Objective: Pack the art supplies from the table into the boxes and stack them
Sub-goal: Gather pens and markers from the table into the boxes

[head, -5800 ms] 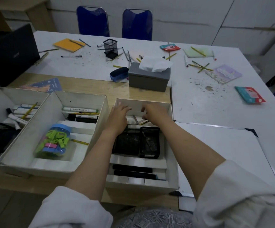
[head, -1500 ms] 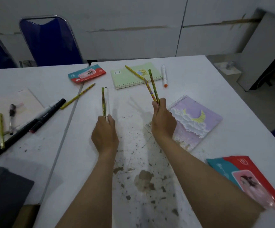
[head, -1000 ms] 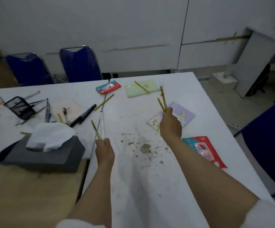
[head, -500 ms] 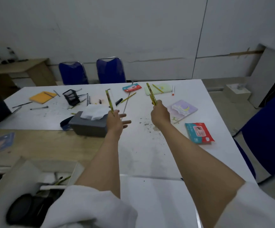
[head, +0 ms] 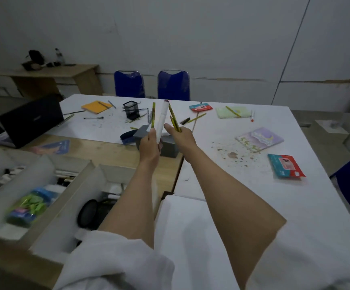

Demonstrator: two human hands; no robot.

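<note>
Your left hand (head: pixel 150 146) is curled round the lower ends of a thin yellow-green pencil (head: pixel 153 115) and a fat white marker with a dark cap (head: pixel 162 118), both standing upright above the fist. Your right hand (head: pixel 181 138) pinches two more slim yellow pencils (head: pixel 173 119) low on their shafts, points up; its forefinger reaches toward the marker, almost touching it.

Handling, as a judgement: all light and stiff. The pencils are narrow and smooth, so a loose bunch can fan or slide through; hold at mid-shaft and keep them parallel. The marker is thicker and slick plastic; grip its barrel, not the cap, which may pull off. Points and leads can snap if dropped tip-first.

Below your left forearm stands an open white cardboard box with dividers (head: pixel 98 185), a black round item inside. Left of it a second white open box (head: pixel 42 170) holds a clear jar of green clips with a blue lid (head: pixel 30 207).

Further out on the white table (head: pixel 295 206): grey tissue box (head: pixel 169 146), black mesh pen cup (head: pixel 131 109), orange notepad (head: pixel 95 106), pale green notebook (head: pixel 233 111), lilac spiral notebook (head: pixel 261 139), teal-and-red packet (head: pixel 285 165). Loose pencils and pens lie unpacked.
</note>
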